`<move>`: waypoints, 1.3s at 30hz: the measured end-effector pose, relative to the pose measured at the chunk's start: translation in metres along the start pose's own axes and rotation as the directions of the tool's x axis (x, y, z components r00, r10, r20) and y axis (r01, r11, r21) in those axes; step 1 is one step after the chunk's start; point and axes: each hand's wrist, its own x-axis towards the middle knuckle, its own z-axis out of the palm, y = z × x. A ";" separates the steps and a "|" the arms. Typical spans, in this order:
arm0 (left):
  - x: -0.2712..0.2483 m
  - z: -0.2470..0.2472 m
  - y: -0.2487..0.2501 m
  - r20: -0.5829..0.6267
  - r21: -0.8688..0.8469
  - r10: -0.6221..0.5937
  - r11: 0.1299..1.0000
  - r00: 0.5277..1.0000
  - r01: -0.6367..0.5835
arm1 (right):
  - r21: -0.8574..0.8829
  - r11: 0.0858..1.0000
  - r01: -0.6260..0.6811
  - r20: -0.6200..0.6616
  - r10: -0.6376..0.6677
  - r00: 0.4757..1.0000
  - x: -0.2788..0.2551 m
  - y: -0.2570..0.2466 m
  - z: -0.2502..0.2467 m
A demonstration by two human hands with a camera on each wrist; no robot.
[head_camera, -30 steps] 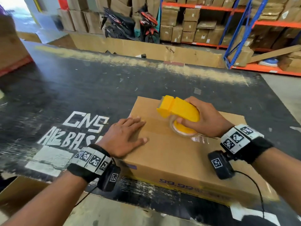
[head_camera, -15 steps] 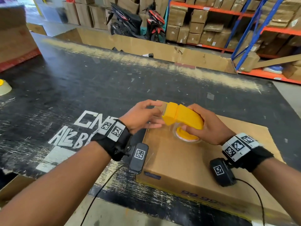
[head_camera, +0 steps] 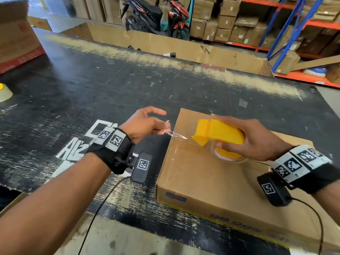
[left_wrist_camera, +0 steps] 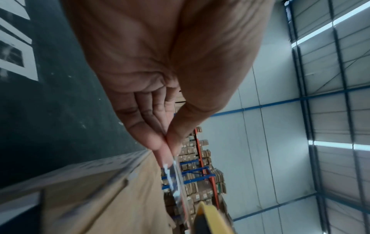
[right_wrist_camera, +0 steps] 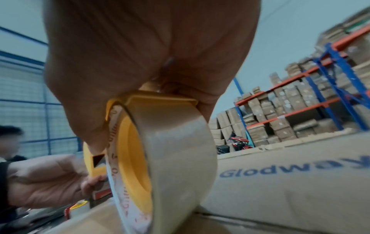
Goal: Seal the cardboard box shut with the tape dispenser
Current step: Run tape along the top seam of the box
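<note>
Both hands work at the cardboard box's (head_camera: 211, 181) left edge: left hand (head_camera: 145, 124) pinches clear tape (head_camera: 174, 134), right hand (head_camera: 255, 142) grips the yellow tape dispenser (head_camera: 219, 133).

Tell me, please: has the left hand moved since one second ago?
Yes. The left hand has left the top of the cardboard box and now sits beyond its left edge, over the black table, pinching the tape end.

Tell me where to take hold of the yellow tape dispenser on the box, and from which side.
Grip the tape dispenser by its curved yellow back, coming from above and from the roll end, as the right hand does now. The cutter mouth points left, where the left hand pinches the clear tape, so that end should likely stay free. The roll sits underneath on the cardboard box.
</note>
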 end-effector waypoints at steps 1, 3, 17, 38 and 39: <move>0.000 -0.003 -0.005 -0.002 0.004 -0.013 1.000 1.000 0.013 | -0.040 0.999 -0.003 0.027 0.004 1.000 0.001 -0.003 -0.001; 0.004 -0.005 -0.015 -0.018 0.004 -0.034 0.999 0.999 0.034 | -0.105 0.994 0.002 0.070 0.005 0.998 0.006 -0.010 0.000; 0.013 -0.004 -0.072 -0.075 0.702 0.069 0.712 0.995 0.004 | -0.231 0.973 -0.016 0.183 0.059 0.981 0.027 -0.024 -0.001; -0.020 0.036 -0.042 0.369 0.929 -0.124 0.052 0.921 -0.365 | -0.084 0.977 -0.195 0.172 0.207 0.963 -0.112 0.068 -0.080; -0.021 0.038 -0.038 0.358 0.934 -0.150 0.046 0.921 -0.355 | -0.071 0.976 -0.206 0.171 0.215 0.962 -0.119 0.074 -0.082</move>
